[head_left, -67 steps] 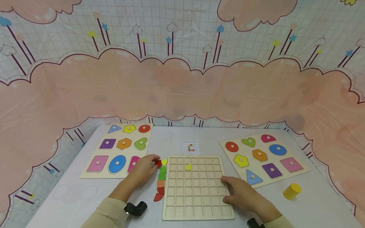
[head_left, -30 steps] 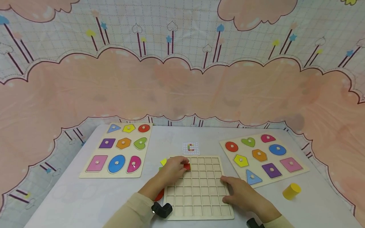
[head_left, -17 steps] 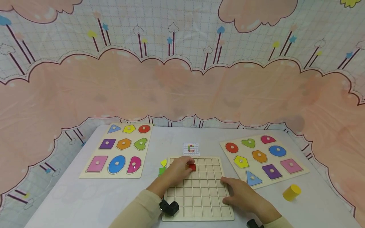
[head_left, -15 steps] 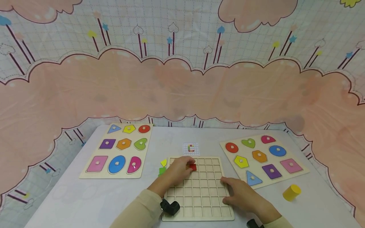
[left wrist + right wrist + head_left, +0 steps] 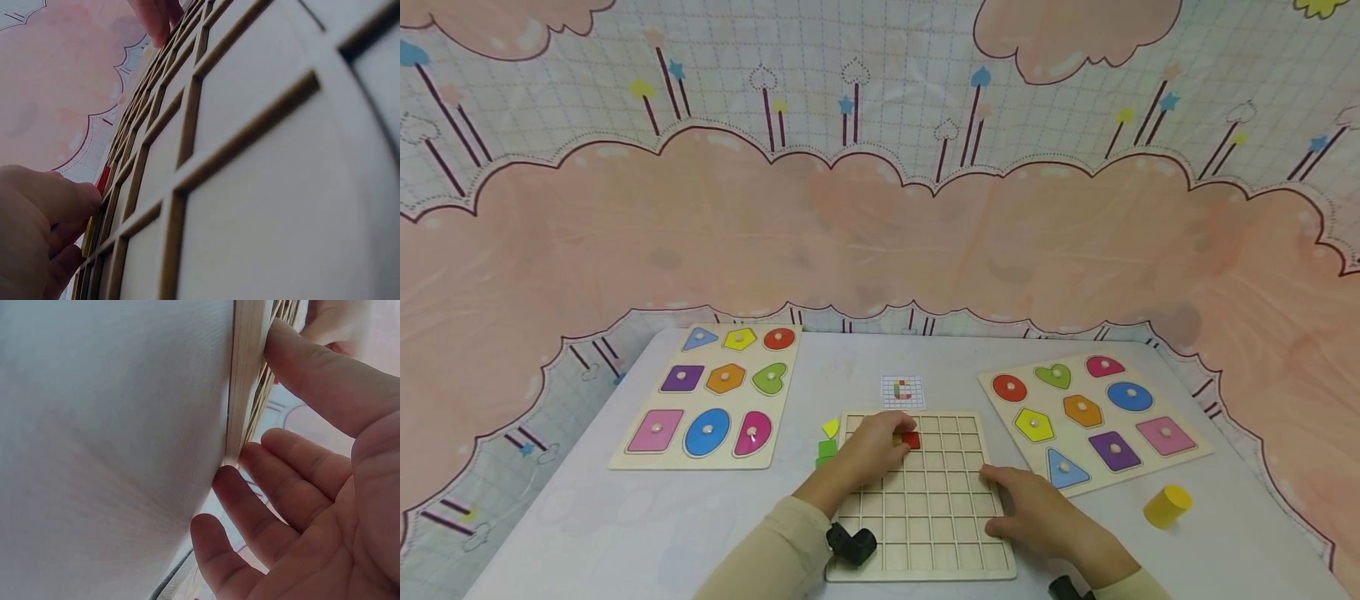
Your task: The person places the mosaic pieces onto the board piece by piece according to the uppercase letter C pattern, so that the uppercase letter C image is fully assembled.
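Note:
A pale wooden grid board (image 5: 917,533) lies in the middle of the table. My left hand (image 5: 868,450) reaches over its upper left part and pinches a red square tile (image 5: 912,440) there. Beside that tile a yellow piece (image 5: 88,239) sits in the grid, mostly covered by the fingers in the head view. The red tile (image 5: 103,179) stands at the thumb tip in the left wrist view. My right hand (image 5: 1037,508) rests against the board's right edge, thumb and fingertips touching the rim (image 5: 240,419), fingers loosely extended.
Left of the board are a yellow piece (image 5: 831,428) and green squares (image 5: 827,449); my forearm hides the spot below. A small pattern card (image 5: 902,392) lies behind the board. Knobbed shape puzzles stand left (image 5: 625,460) and right (image 5: 1000,385). A yellow cylinder (image 5: 1167,507) is at right.
My left hand picked up the red tile left of the board, carried it right over the grid, and shifted it slightly further right beside the yellow piece. The right hand has stayed put.

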`<state>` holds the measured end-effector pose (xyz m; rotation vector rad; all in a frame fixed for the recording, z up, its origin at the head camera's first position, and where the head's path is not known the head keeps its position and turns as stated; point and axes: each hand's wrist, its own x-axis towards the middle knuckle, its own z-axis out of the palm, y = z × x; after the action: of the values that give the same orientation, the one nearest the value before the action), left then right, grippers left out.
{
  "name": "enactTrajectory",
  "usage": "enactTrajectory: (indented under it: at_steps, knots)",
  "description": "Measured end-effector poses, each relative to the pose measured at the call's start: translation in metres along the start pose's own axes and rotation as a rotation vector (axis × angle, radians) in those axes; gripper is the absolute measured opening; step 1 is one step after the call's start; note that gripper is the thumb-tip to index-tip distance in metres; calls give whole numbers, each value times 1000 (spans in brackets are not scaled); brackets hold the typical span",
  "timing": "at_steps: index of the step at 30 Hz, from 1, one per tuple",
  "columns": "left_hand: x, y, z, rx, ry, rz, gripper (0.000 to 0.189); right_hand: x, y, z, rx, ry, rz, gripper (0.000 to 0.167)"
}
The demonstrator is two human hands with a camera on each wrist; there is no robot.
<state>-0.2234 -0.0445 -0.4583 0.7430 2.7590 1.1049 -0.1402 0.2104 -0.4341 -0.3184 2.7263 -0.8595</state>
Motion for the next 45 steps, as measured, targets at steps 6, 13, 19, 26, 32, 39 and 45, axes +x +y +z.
enactTrajectory:
  at_steps: [6, 13, 19, 26, 32, 39, 45]
  knots:
    - [1, -1, 2, 5, -2, 2, 29, 1, 1, 0, 5, -2, -7, 67]
    - [1, 0, 2, 8, -25, -4, 30, 1, 1, 0, 3, -4, -3, 66]
    - [1, -1, 2, 21, -15, 23, 29, 1, 2, 0, 3, -2, -2, 67]
    - [1, -2, 3, 37, -8, 37, 29, 2, 1, 0, 4, -2, 12, 67]
    - [-2, -1, 0, 5, 6, 12, 30, 1, 0, 0, 6, -4, 16, 68]
    - [-5, -1, -8, -21, -3, -63, 33, 1, -1, -1, 3, -3, 23, 68]
    - [-10, -4, -17, -4, 15, -63, 33, 1, -1, -1, -7, -4, 26, 68]
